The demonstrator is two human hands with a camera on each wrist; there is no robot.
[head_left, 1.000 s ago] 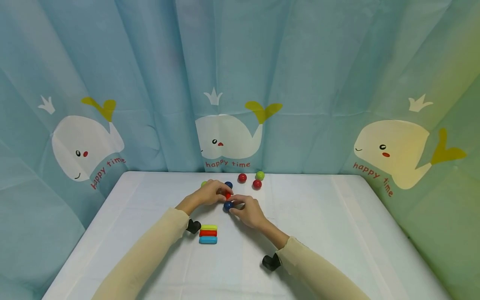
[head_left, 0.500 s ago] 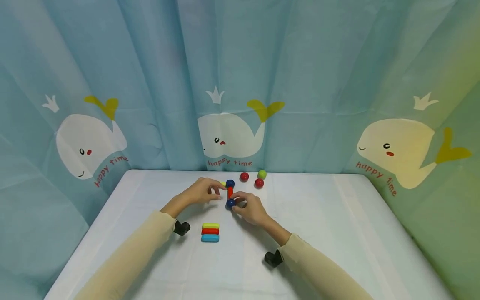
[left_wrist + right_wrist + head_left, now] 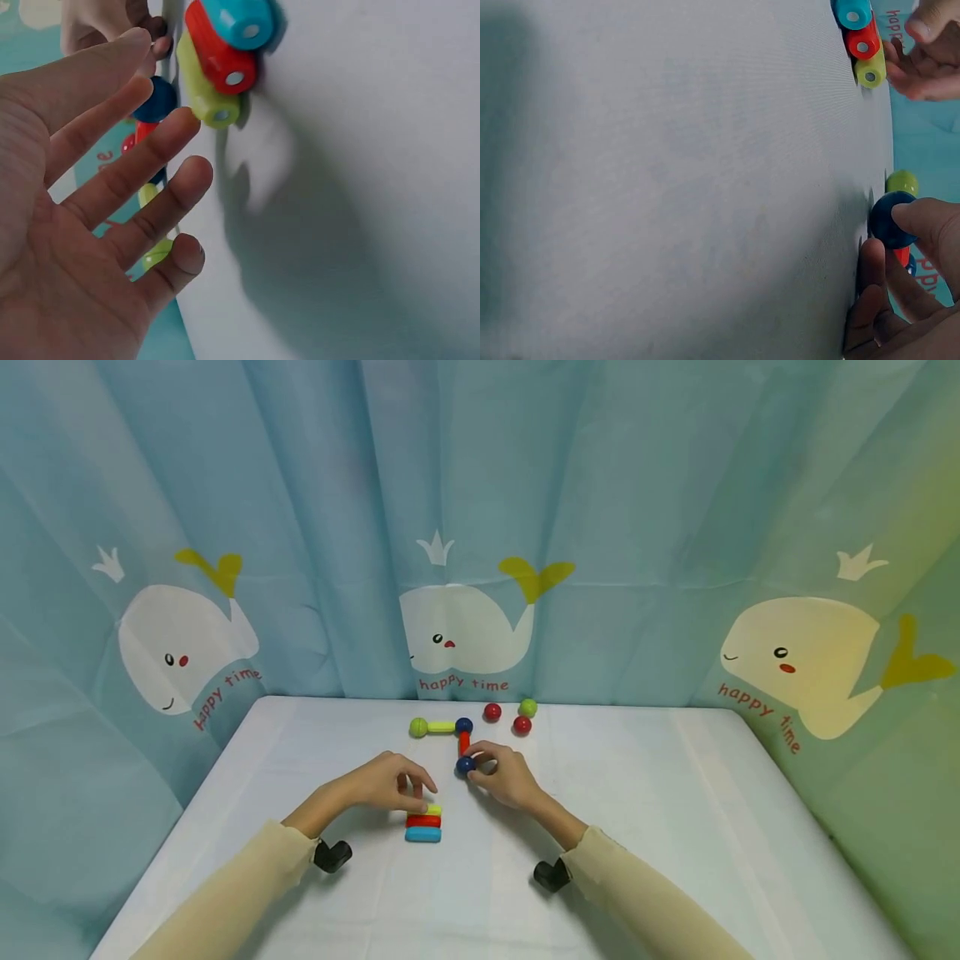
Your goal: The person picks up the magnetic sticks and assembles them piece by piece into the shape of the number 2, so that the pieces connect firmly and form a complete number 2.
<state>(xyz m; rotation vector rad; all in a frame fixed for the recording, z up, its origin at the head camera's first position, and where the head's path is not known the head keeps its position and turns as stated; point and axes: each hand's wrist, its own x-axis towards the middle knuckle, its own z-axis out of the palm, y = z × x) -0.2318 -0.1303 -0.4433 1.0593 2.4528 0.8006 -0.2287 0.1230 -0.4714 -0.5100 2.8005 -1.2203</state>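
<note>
A chain lies at the back of the table: a green ball (image 3: 418, 727), a yellow-green rod (image 3: 441, 727), a dark blue ball (image 3: 464, 726), a red rod (image 3: 464, 744) and a nearer blue ball (image 3: 465, 766). My right hand (image 3: 508, 777) pinches that nearer ball between thumb and fingers. My left hand (image 3: 384, 782), fingers spread and holding nothing, hovers over three short rods lying side by side: yellow (image 3: 214, 101), red (image 3: 221, 56) and light blue (image 3: 244, 22). In the head view its thumb overlaps the yellow one. Pale round discs show on the rods' ends.
Two red balls (image 3: 492, 712) and a loose green ball (image 3: 528, 707) sit by the table's back edge, right of the chain. Behind the white table (image 3: 637, 827) hangs a blue curtain (image 3: 630, 527) with whale prints. Each wrist wears a black camera mount (image 3: 551, 876).
My left hand has left the red rod and come back toward me, over the three rods, uncovering the green ball and yellow-green rod. My right hand keeps hold of the nearer blue ball.
</note>
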